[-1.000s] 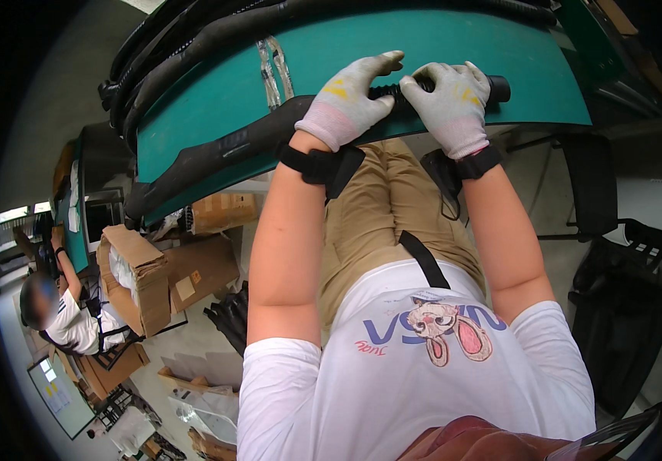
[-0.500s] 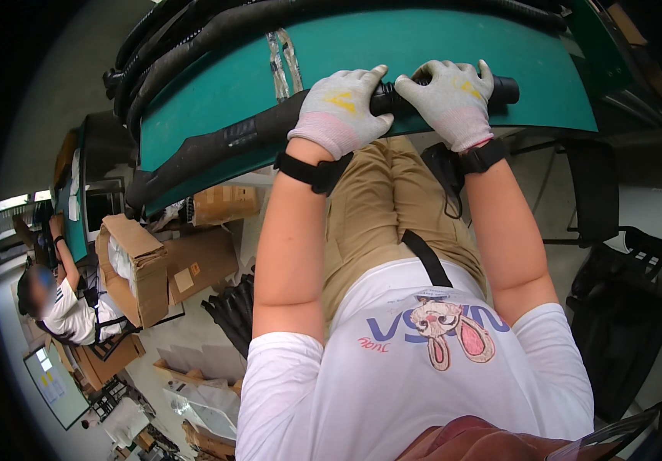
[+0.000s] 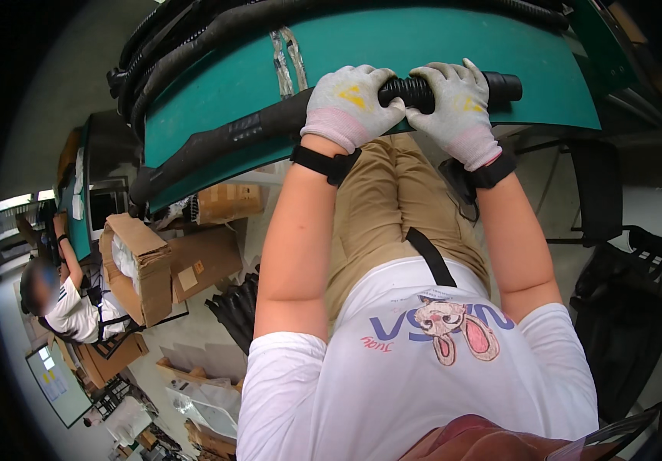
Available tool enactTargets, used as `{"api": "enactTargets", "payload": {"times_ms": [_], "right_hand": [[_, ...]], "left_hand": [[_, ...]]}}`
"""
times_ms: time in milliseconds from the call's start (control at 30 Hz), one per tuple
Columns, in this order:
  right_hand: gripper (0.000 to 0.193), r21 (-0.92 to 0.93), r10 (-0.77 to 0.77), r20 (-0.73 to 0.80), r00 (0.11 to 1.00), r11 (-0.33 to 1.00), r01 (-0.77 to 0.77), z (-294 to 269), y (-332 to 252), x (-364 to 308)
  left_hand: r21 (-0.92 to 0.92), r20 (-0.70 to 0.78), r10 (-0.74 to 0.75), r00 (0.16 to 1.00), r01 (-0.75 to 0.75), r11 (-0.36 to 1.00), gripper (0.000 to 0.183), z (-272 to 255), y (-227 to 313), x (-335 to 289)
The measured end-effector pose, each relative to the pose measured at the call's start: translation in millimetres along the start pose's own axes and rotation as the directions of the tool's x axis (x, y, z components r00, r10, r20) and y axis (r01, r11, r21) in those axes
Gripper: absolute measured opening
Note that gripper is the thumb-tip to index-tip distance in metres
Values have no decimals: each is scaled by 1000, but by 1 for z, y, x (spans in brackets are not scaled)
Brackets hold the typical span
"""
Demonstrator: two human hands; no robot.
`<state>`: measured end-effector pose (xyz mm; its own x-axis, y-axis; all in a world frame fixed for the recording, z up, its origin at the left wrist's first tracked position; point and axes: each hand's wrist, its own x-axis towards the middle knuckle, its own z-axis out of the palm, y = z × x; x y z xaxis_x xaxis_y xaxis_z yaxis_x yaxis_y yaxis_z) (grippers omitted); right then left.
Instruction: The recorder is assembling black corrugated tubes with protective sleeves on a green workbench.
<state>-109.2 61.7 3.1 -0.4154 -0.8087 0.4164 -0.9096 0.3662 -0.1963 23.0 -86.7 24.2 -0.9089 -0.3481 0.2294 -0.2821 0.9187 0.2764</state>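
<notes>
Both hands have crept rightward along the black corrugated hose (image 3: 412,92); left hand (image 3: 346,107) and right hand (image 3: 458,111) clamp it, best gripped evenly against the green counter (image 3: 392,46).

A long black corrugated hose (image 3: 404,94) lies along the near edge of a green-topped table (image 3: 392,54); its ribbed stretch runs between two gloved grips, and its smooth open end (image 3: 504,87) juts out to the right; leftward it passes into a thicker, flatter black sleeve (image 3: 223,142) that slopes down the table's edge toward the far left corner.
</notes>
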Motion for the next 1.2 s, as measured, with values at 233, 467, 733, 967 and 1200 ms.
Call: {"api": "enactTargets", "payload": {"times_ms": [233,467,733,967,1200], "right_hand": [[51,19,-51,-57,997,998,52,2,2,-4],[52,104,-71,-83,994,991,79,1,6,-7],[53,96,11,-126,992,995,1,4,-6,-8],[52,73,86,-124,989,994,-77,7,-15,-6],[57,21,81,-87,993,997,-80,2,-17,-6]], "left_hand": [[95,-66,-41,997,47,994,39,3,10,2],[-7,104,-277,955,279,960,41,-3,14,23],[-202,262,-457,850,512,835,56,-7,7,31],[-942,205,-147,968,236,240,57,-27,-21,14],[-413,87,-121,989,146,899,55,-30,-13,-7]]}}
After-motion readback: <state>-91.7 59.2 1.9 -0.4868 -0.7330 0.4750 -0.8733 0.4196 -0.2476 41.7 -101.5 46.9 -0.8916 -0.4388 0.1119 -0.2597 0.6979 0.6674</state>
